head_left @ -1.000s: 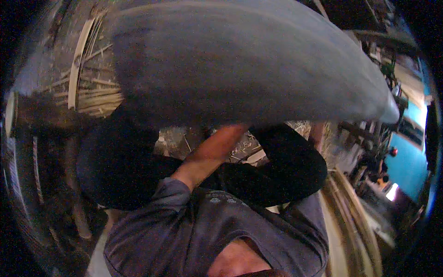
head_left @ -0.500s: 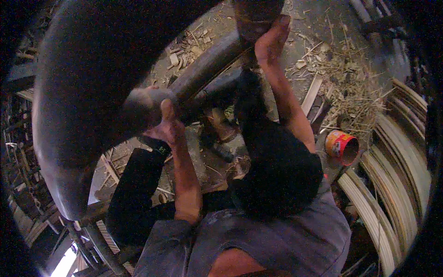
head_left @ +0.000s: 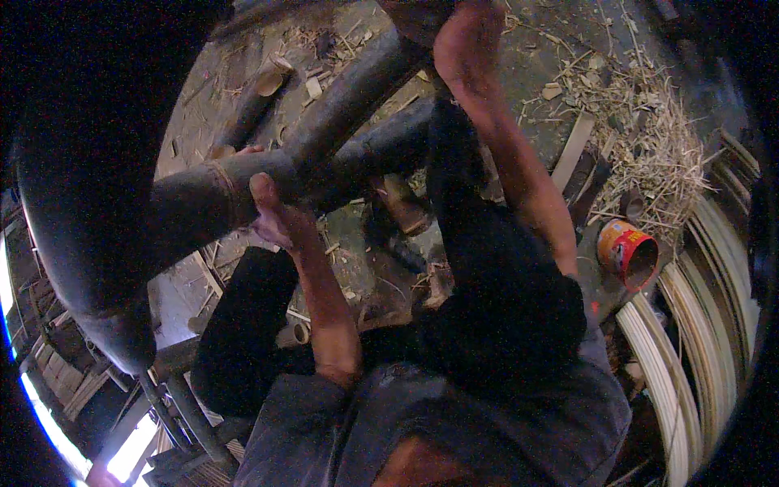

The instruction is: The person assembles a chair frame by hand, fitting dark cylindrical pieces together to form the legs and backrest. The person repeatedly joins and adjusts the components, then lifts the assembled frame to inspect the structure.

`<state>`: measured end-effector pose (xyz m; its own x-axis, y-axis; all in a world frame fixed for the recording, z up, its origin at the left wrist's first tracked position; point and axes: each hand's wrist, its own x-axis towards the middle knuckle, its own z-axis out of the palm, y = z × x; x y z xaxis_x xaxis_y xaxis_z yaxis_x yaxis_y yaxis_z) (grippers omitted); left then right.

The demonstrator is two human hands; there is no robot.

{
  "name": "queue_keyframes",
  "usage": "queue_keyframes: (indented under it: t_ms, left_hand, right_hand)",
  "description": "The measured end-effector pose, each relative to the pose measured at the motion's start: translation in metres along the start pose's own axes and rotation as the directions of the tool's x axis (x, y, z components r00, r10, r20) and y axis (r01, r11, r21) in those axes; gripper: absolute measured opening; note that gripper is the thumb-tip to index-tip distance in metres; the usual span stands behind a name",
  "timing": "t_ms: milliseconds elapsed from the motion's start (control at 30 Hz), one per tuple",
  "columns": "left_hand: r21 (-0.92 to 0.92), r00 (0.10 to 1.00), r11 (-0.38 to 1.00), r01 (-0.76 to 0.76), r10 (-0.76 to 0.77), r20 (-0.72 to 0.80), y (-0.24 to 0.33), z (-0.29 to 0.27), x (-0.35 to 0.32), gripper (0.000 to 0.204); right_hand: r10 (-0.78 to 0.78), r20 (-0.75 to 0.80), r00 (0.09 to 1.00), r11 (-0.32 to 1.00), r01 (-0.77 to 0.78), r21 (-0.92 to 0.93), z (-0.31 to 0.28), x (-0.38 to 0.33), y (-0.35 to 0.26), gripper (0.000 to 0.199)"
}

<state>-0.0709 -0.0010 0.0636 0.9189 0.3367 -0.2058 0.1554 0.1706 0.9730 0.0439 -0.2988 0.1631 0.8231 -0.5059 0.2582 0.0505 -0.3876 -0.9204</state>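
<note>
A thick dark pole with ringed joints, apparently bamboo, reaches in from a very large dark part close in front of me at the left. My left hand wraps its end from the near side, thumb lying up along it and fingertips showing over the far side. At the top edge my right hand closes around a dark rounded pole section; some of its fingers are out of view. Between my hands a second dark pole slants up to the right, with another dark pole below it.
Wood chips and a pile of shavings litter the floor to the right. A red and orange tin lies on its side near my right knee. Long bundled pale strips curve along the right. A short dark tube lies at upper left.
The large dark part has shifted left, showing more of the pole and the floor behind it. My right hand appears higher, nearer the top edge; my left hand keeps its hold.
</note>
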Motion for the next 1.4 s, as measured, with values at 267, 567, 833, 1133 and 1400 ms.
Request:
queue_keyframes:
  t_ms: [267, 567, 833, 1133, 1400]
  left_hand:
    - [-0.042, 0.999, 0.998, -0.038, 0.039, 0.017, 0.007, -0.012, -0.001, 0.053]
    - [-0.073, 0.995, 0.997, -0.039, 0.046, 0.092, 0.013, -0.006, 0.008, 0.052]
    - [-0.047, 0.986, 0.993, -0.105, 0.110, 0.128, 0.023, 0.012, 0.012, 0.052]
    - [-0.151, 0.455, 0.820, -0.552, 0.448, 0.769, 0.225, 0.190, 0.085, 0.051]
    - [0.179, 0.347, 0.386, -0.905, 0.425, 0.836, 0.177, 0.207, 0.045, 0.048]
  right_hand:
    - [-0.210, -0.035, 0.977, 0.945, 0.213, 0.248, -0.002, -0.014, -0.028, 0.068]
    - [0.009, 0.017, 1.000, 0.975, -0.013, 0.223, -0.006, -0.019, -0.060, 0.072]
    - [-0.004, -0.157, 0.988, 0.826, 0.091, 0.556, 0.001, 0.013, 0.036, 0.054]
    - [-0.005, 0.061, 0.998, 0.997, 0.000, 0.083, -0.157, 0.006, 0.021, 0.065]
    - [0.324, -0.311, 0.893, 0.837, -0.118, 0.535, -0.208, 0.006, 0.061, 0.056]
